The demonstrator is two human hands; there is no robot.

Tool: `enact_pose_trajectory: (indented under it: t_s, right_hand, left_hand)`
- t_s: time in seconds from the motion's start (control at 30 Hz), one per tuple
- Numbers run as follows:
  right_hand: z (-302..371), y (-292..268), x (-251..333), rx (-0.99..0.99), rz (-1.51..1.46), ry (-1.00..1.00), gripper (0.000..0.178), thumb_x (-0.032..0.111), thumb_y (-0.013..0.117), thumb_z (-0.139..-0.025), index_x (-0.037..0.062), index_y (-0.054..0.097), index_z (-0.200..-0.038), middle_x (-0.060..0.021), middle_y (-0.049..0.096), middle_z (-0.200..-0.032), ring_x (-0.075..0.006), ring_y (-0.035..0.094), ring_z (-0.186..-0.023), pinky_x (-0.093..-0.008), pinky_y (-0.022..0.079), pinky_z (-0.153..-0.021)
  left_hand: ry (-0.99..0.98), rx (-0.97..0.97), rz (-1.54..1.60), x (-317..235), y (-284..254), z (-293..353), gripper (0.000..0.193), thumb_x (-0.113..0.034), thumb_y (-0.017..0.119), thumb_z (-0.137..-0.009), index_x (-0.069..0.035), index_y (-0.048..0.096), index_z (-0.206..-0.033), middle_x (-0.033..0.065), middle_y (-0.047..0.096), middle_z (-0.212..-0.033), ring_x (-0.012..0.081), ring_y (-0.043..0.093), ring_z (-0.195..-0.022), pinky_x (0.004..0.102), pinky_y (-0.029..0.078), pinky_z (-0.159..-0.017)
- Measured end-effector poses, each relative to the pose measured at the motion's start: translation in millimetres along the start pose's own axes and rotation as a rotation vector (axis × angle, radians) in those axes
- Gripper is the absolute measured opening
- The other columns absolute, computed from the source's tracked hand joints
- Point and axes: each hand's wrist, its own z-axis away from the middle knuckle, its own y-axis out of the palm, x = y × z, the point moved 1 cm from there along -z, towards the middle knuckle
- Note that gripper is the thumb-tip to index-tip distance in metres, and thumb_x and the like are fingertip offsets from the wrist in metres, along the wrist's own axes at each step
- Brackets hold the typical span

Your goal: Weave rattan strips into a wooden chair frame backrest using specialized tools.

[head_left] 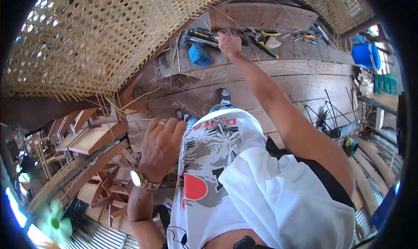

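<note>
My right hand (229,42) reaches far out over a low plank bench, its fingers curled down among the tools. Dark and metal long-handled tools (202,37) lie just left of it, and green-and-yellow-handled cutters (266,48) to its right. Whatever is under its fingers is hidden. Beside these tools sits a crumpled blue bundle (200,55). Nearer to me, my left hand (162,140), with a ring and a wristwatch, is closed with its fingertips out of sight. A large sheet of woven cane (96,40) on a dark wooden frame spreads above and left of it, loose strands at its edge.
Loose strips litter the plank floor (287,90). Unfinished wooden chair parts (98,138) crowd the left side, with a blurred green fan (54,223) below. At right are a blue bucket (365,55), a black wire stand (328,118) and stacked boards (370,172).
</note>
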Motion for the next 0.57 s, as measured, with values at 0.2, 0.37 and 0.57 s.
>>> enact_pose_trajectory:
  t_s: [0.2, 0.37, 0.57]
  right_hand:
    - [-10.1, -18.0, 19.3, 0.04, -0.079, 0.184, 0.03, 0.04, 0.069, -0.093, 0.0174, 0.07, -0.112, -0.0135, 0.065, -0.12, -0.0375, 0.066, -0.107, -0.052, 0.055, -0.087]
    - [37.8, -48.4, 84.6, -0.189, -0.305, -0.317, 0.044, 0.038, 0.072, -0.092, 0.0093, 0.063, -0.124, -0.0198, 0.062, -0.118, -0.0434, 0.061, -0.107, -0.054, 0.052, -0.088]
    - [12.6, 6.8, 99.4, 0.321, -0.793, -0.318, 0.077, 0.049, 0.077, -0.089, 0.0163, 0.046, -0.152, -0.0197, 0.054, -0.138, -0.0393, 0.056, -0.126, -0.0621, 0.043, -0.107]
  left_hand:
    - [0.063, -0.063, 0.059, -16.5, -0.3, -12.7, 0.015, -0.012, 0.061, -0.087, -0.008, 0.063, -0.101, 0.0069, 0.061, -0.093, 0.0232, 0.063, -0.094, 0.0397, 0.046, -0.089]
    - [0.051, -0.081, 0.073, -11.8, 7.0, -32.0, 0.017, -0.014, 0.062, -0.087, -0.012, 0.064, -0.103, 0.0042, 0.062, -0.094, 0.0215, 0.064, -0.09, 0.0384, 0.045, -0.085]
    - [0.075, -0.071, 0.057, -9.3, 19.6, -32.2, 0.027, -0.016, 0.067, -0.083, -0.012, 0.062, -0.109, 0.0058, 0.064, -0.098, 0.0241, 0.064, -0.094, 0.0399, 0.045, -0.086]
